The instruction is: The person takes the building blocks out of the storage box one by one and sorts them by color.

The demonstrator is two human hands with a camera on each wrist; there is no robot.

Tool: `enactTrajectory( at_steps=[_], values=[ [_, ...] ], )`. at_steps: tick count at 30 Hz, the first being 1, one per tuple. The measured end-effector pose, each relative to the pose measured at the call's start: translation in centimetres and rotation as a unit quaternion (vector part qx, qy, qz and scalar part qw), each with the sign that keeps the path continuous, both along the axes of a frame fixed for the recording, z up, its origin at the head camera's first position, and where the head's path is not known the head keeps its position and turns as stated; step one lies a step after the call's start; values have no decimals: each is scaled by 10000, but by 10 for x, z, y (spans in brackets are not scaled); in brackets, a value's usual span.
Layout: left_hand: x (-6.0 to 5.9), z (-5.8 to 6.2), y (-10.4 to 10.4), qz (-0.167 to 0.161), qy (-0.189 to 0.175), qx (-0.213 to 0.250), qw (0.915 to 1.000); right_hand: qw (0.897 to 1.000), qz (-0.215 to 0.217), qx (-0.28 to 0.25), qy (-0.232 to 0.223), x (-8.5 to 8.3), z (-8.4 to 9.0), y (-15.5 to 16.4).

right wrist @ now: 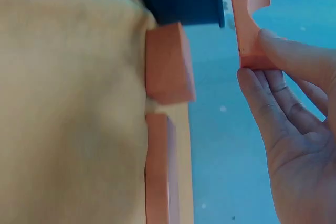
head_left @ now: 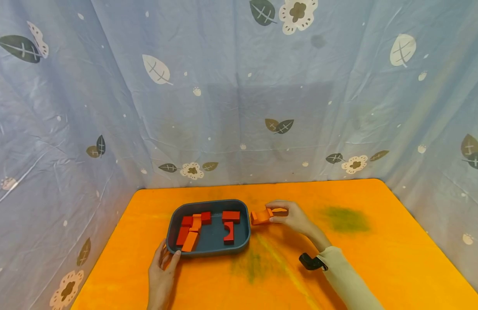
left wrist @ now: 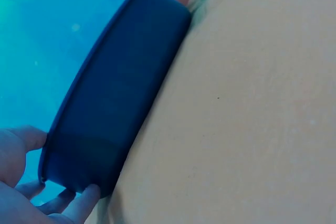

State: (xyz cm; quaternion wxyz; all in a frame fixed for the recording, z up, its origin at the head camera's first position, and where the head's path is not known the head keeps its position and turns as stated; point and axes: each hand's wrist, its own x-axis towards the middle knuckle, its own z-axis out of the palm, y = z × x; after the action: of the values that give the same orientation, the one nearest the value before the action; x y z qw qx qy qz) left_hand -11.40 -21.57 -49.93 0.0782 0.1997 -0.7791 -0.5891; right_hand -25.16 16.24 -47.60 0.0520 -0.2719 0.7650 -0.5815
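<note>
At the near left corner of a dark blue-grey tray [head_left: 208,253], my left hand [head_left: 161,271] grips the rim and outer wall. The thumb lies near the rim and the other fingers [left wrist: 86,203] spread along the wall. To the right of the tray, my right hand [head_left: 294,217] pinches an orange arch block [head_left: 261,216] by one end, between thumb and fingers. The right wrist view shows its curved notch, and the arch block [right wrist: 242,19] is raised above the table. Inside the tray lie several red and orange blocks, among them a red arch block [head_left: 231,234].
A yellow-orange cloth [head_left: 378,258] covers the table. In the right wrist view, a chunky block [right wrist: 168,66] and a longer block [right wrist: 157,171] lie on it beside the tray. A patterned blue curtain [head_left: 239,107] surrounds the back and sides.
</note>
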Motion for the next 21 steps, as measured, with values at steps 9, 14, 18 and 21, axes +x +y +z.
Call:
enactTrajectory(
  at_steps=[9, 14, 18, 21],
  values=[
    [0, 0, 0, 66, -21, 22, 10000, 9997, -237, -13, -94, 0, -9, 19],
    [1, 1, 1, 36, 5, -4, 10000, 9990, -425, -1, -103, 0, -15, 30],
    [1, 2, 1, 37, 20, -25, 10000, 9981, -610, 36, -59, 1, -18, 42],
    [1, 1, 1, 47, 25, 8, 10000, 9975, -709, 7, -30, 1, -20, 51]
  ],
)
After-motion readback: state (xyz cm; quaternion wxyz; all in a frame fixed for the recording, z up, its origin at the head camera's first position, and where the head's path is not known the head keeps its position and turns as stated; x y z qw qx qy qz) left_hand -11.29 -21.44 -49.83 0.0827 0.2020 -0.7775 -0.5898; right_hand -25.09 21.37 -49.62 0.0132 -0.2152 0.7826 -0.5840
